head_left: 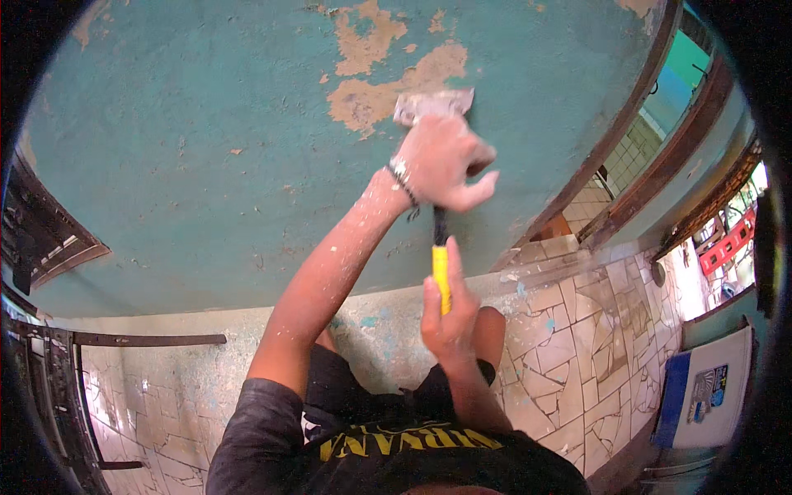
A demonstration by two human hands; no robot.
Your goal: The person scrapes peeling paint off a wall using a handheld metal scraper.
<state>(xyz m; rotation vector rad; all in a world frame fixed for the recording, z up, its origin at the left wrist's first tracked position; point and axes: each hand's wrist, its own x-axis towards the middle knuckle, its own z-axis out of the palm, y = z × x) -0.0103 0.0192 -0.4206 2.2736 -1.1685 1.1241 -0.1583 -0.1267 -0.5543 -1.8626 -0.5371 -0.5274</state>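
Observation:
A paint scraper (441, 268) with a wide, light-smeared blade, a black shaft and a yellow handle is held up against the teal wall (206, 181). Its blade touches the wall at the lower right of a bare patch (363, 103) where paint has come off. My left hand (445, 161), wearing a dark bracelet, is curled over the scraper just below the blade, hiding that part; its thumb sticks out to the right. Lower down, my right hand (450, 318) grips the yellow handle, with a finger lying along it. Pale flecks dot my left forearm.
A dark wooden door frame (610, 132) opens onto a tiled room at right. Irregular stone tiles (569, 346) cover the floor, with paint flakes near the wall's foot. A white and blue box (705, 396) stands lower right; a dark metal frame (148, 338) is at left.

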